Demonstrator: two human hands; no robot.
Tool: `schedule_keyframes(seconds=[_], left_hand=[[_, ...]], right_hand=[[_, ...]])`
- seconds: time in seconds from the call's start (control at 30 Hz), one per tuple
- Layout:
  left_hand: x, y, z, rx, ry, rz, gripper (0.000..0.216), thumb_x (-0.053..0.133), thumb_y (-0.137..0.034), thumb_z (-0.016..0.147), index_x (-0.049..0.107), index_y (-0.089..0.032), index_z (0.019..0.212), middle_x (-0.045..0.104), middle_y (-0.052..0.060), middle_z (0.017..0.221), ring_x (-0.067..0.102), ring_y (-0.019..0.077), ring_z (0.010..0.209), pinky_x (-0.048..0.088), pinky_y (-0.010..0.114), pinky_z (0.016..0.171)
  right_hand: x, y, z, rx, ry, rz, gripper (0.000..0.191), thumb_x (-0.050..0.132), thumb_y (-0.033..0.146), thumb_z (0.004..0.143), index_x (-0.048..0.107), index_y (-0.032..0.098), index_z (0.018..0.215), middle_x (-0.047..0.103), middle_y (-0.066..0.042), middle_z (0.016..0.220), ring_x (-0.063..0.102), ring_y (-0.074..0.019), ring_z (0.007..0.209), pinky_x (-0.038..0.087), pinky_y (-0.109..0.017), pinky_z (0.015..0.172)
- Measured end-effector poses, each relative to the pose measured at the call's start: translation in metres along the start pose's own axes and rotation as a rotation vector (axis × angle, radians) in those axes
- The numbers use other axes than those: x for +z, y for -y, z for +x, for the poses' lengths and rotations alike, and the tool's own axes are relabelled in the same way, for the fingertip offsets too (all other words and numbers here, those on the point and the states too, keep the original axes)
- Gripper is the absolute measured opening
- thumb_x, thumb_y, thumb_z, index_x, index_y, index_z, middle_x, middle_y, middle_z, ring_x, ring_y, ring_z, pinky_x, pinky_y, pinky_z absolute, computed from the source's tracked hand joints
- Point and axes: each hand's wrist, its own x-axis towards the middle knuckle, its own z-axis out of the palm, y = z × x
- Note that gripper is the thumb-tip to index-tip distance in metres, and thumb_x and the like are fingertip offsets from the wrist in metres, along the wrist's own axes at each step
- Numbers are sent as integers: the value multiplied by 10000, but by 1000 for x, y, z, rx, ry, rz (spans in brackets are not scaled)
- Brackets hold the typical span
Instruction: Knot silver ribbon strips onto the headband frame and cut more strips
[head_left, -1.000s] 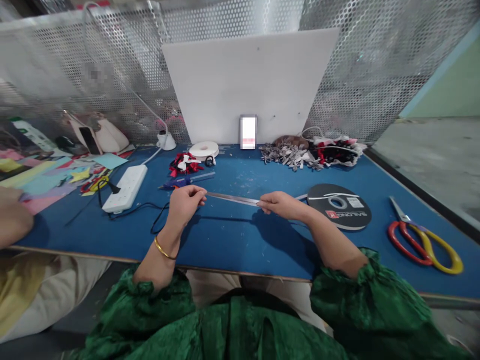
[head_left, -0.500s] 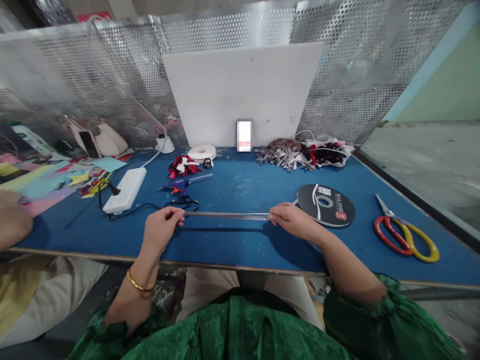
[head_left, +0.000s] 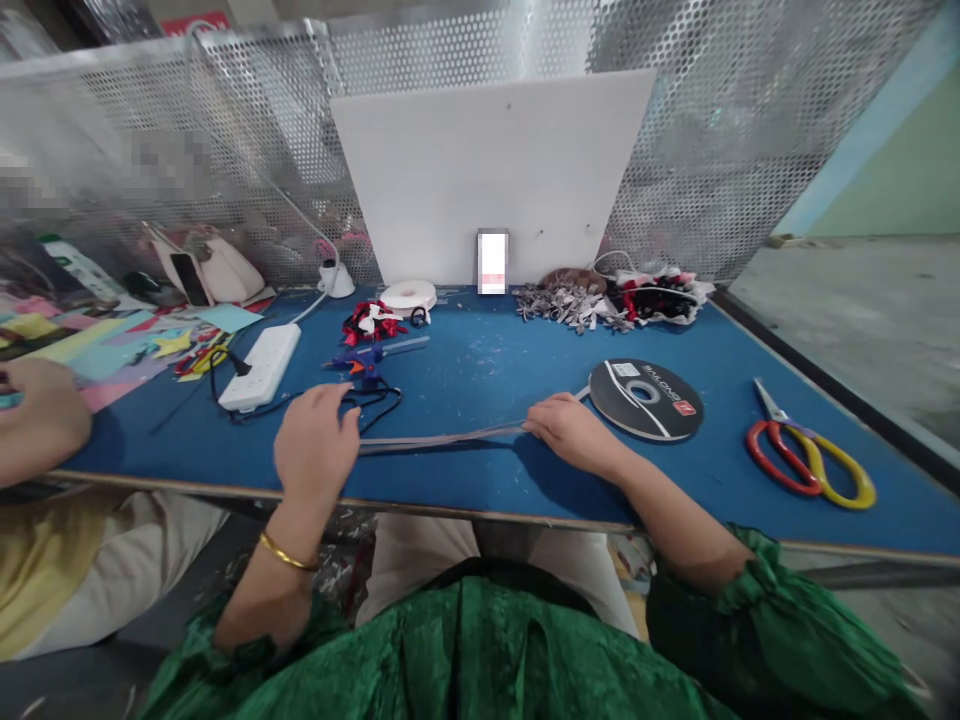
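A narrow pale-grey ribbon (head_left: 442,439) stretches low over the blue table between my two hands. My right hand (head_left: 568,430) is closed, its fingertips pinching the ribbon's right part. At the ribbon's left end, my left hand (head_left: 316,440) has its thumb and fingers apart; part of that end is hidden behind the thumb. Just beyond my right hand lies a flat black ribbon spool (head_left: 679,395), a strip of ribbon running from its left edge toward that hand. Red-and-yellow-handled scissors (head_left: 814,455) rest at the right, blades pointing away.
Beyond my left hand lie a blue glue gun (head_left: 364,362) with a black cord, red and white bows (head_left: 373,321) and a white roll (head_left: 409,296). A power strip (head_left: 262,368) stands left. Grey ribbon pieces (head_left: 566,306) are heaped behind. A co-worker's hand (head_left: 45,420) is at far left.
My left hand has opened its pinch on the ribbon's end. The ribbon, taut before, now hangs slacker and lower. My right hand keeps its grip.
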Motion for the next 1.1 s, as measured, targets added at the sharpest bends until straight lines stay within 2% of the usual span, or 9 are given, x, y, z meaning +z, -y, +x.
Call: schedule_keyframes(seconds=[0.07, 0.2, 0.3, 0.37, 0.47, 0.57, 0.77, 0.9, 1.1], left_hand=[[6, -34, -3, 160, -60, -150, 339, 464, -243, 898, 638, -159, 1177, 637, 116, 1221, 542, 248, 1166, 376, 385, 1040], [38, -102, -5, 360, 326, -515, 318, 397, -257, 949, 648, -169, 1123, 679, 72, 1161, 585, 175, 1105, 407, 297, 998], [63, -136, -1, 357, 532, -553, 333, 371, -284, 953, 629, -158, 1121, 671, 94, 1172, 598, 196, 1073, 422, 304, 937], [74, -146, 3, 338, 647, -514, 361, 324, -308, 961, 651, -158, 982, 702, 93, 1010, 622, 199, 923, 437, 297, 812], [84, -146, 6, 305, 764, -522, 445, 293, -370, 961, 632, -162, 759, 677, 68, 792, 583, 173, 742, 397, 272, 678], [89, -136, 7, 293, 822, -634, 394, 396, -396, 911, 607, -161, 676, 611, 23, 671, 510, 140, 648, 345, 249, 606], [84, -111, 12, 75, 864, -818, 361, 530, -469, 816, 618, -149, 674, 438, -40, 543, 349, 96, 539, 257, 234, 543], [79, -100, 17, -113, 924, -883, 369, 575, -508, 764, 593, -150, 675, 379, -59, 512, 266, 78, 489, 189, 238, 503], [78, -95, 19, -193, 939, -899, 356, 598, -493, 757, 582, -147, 674, 365, -59, 506, 237, 61, 461, 136, 241, 477]], right_hand=[[0, 3, 1, -3, 2, -39, 326, 391, 267, 996, 548, 173, 726, 617, -39, 712, 535, -163, 680, 322, -301, 807], [0, 8, 3, -13, 0, -77, 301, 413, 263, 992, 569, 164, 755, 646, -52, 740, 562, -170, 714, 309, -302, 794], [2, 10, 4, -19, -35, -126, 248, 433, 223, 978, 607, 155, 814, 673, -68, 790, 574, -180, 750, 296, -315, 800], [4, 11, 3, -15, -75, -157, 214, 441, 181, 963, 628, 150, 862, 681, -76, 817, 577, -186, 774, 291, -323, 814], [7, 12, -1, 1, -104, -167, 217, 439, 151, 953, 639, 154, 867, 674, -70, 803, 578, -185, 781, 291, -327, 832], [8, 10, -5, 13, -81, -118, 239, 435, 207, 974, 631, 161, 844, 663, -55, 775, 583, -177, 780, 297, -322, 858], [-3, -14, -11, 48, 0, 57, 275, 456, 280, 974, 570, 186, 742, 625, -12, 702, 563, -158, 721, 324, -302, 859], [-11, -32, -17, 92, 25, 203, 286, 476, 295, 950, 557, 190, 697, 568, 3, 636, 520, -148, 652, 346, -255, 683], [-7, -31, -21, 214, -48, 336, 147, 570, 312, 883, 618, 189, 819, 605, 10, 672, 537, -142, 632, 345, -237, 606]])
